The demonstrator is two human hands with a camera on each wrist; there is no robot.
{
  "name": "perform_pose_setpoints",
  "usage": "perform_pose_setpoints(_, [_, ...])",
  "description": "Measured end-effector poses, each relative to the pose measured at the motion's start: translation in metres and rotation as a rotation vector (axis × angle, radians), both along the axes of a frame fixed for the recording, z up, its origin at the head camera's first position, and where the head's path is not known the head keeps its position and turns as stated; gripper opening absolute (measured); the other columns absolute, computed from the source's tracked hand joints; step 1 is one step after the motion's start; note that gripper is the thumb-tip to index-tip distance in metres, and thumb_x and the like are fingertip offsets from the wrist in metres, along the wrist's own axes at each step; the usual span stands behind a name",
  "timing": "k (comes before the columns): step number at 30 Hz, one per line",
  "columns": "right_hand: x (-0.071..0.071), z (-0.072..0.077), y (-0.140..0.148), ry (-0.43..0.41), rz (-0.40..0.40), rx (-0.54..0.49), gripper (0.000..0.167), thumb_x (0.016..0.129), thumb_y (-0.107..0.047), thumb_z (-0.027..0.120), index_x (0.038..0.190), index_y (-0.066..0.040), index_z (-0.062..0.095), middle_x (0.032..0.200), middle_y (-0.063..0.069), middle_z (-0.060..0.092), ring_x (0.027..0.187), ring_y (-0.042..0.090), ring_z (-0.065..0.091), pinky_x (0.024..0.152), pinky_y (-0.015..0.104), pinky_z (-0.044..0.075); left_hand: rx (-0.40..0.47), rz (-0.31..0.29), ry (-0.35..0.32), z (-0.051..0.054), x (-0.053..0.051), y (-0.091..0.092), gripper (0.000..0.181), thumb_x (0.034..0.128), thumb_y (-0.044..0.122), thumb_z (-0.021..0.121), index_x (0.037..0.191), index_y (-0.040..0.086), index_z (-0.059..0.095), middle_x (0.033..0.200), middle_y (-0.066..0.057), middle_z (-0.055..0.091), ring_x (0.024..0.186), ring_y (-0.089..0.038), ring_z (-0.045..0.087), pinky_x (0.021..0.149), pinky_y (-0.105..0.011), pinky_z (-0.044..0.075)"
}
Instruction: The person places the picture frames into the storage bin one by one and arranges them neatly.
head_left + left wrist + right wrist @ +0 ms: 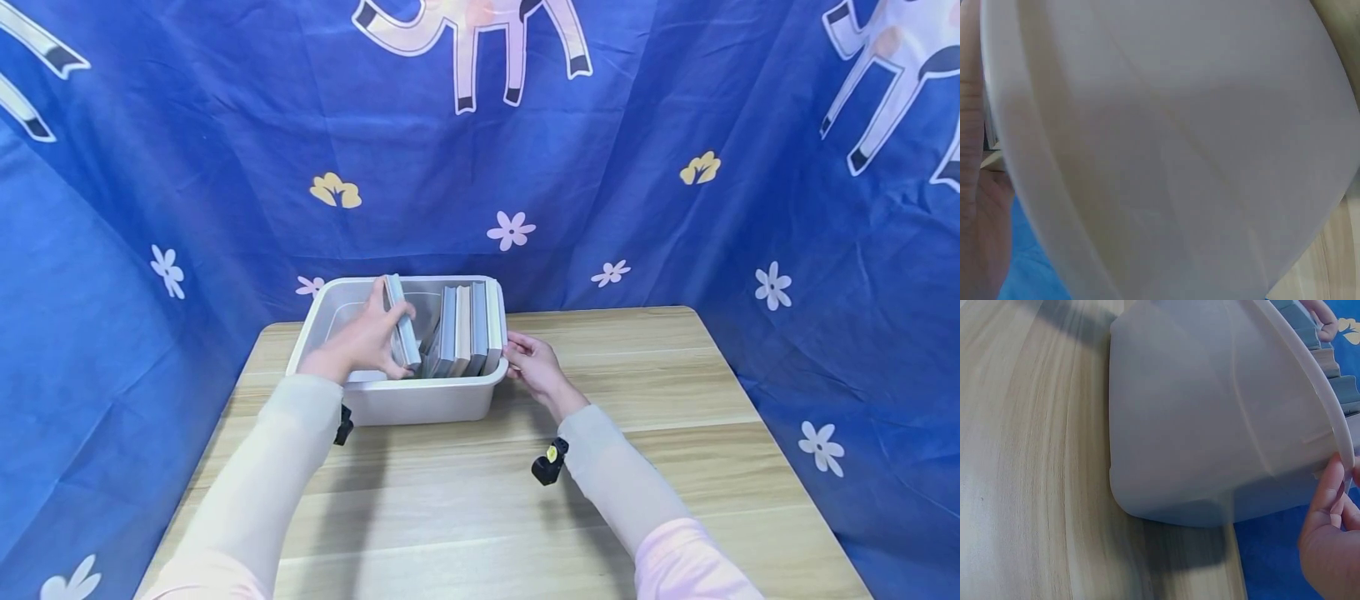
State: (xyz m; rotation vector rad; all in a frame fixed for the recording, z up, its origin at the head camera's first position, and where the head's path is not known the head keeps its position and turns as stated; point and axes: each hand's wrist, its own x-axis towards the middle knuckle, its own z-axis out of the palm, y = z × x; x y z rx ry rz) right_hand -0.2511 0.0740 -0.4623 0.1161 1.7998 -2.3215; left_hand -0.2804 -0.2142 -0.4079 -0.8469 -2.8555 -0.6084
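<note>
A white plastic bin [420, 404] stands at the back of the table. Inside its left half my left hand [366, 335] holds a slim light-blue book [406, 329] upright, tilted slightly, thumb at the near end and fingers at the far end. Several books [463, 327] with blue, cream and whitish spines or edges stand in a row against the bin's right side. My right hand [534, 367] pinches the bin's right rim, as the right wrist view confirms. The left wrist view is mostly filled by the bin's outer wall [1179, 137].
The wood-grain table [480, 517] reaches forward and right of the bin. Behind and on both sides hangs a blue curtain [420, 183] with animal and flower prints. The bin stands close to the table's back edge.
</note>
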Motion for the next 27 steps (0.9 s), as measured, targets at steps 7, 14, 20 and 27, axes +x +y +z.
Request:
perform_pose_setpoints(7, [-0.001, -0.001, -0.001, -0.004, -0.005, 0.000, 0.041, 0.094, 0.007, 0.052, 0.134, 0.010, 0.045, 0.092, 0.001, 0.054, 0.065, 0.005, 0.053, 0.048, 0.011, 0.047, -0.034, -0.001, -0.050, -0.002, -0.004, 0.005, 0.087, 0.0442, 0.035, 0.094, 0.116, 0.019, 0.046, 0.147, -0.035, -0.004, 0.120, -0.056, 0.034, 0.083, -0.059, 0.050])
perform_pose_setpoints(14, [-0.004, -0.002, 0.000, -0.005, -0.007, 0.002, 0.041, 0.094, 0.006, 0.052, 0.134, 0.009, 0.046, 0.095, 0.002, 0.055, 0.066, 0.005, 0.053, 0.049, 0.011, 0.047, -0.075, -0.021, -0.046, 0.000, -0.009, 0.008, 0.089, 0.0439, 0.036, 0.095, 0.116, 0.020, 0.046, 0.148, -0.035, 0.001, 0.123, -0.056, 0.032, 0.087, -0.065, 0.045])
perform_pose_setpoints(20, [-0.003, -0.001, 0.000, -0.002, 0.001, 0.002, 0.041, 0.095, 0.006, 0.052, 0.135, 0.010, 0.045, 0.094, 0.002, 0.054, 0.067, 0.005, 0.054, 0.050, 0.011, 0.048, -0.135, -0.074, -0.009, 0.002, -0.013, 0.013, 0.088, 0.0437, 0.041, 0.095, 0.115, 0.020, 0.048, 0.147, -0.033, 0.006, 0.125, -0.053, 0.031, 0.094, -0.064, 0.042])
perform_pose_setpoints(27, [-0.003, -0.001, 0.000, -0.008, -0.009, -0.004, 0.041, 0.095, 0.006, 0.052, 0.135, 0.009, 0.045, 0.092, 0.001, 0.054, 0.065, 0.004, 0.054, 0.049, 0.010, 0.048, -0.202, -0.111, 0.017, 0.004, -0.015, 0.020, 0.090, 0.0443, 0.043, 0.093, 0.119, 0.019, 0.048, 0.144, -0.030, 0.013, 0.117, -0.047, 0.041, 0.093, -0.057, 0.045])
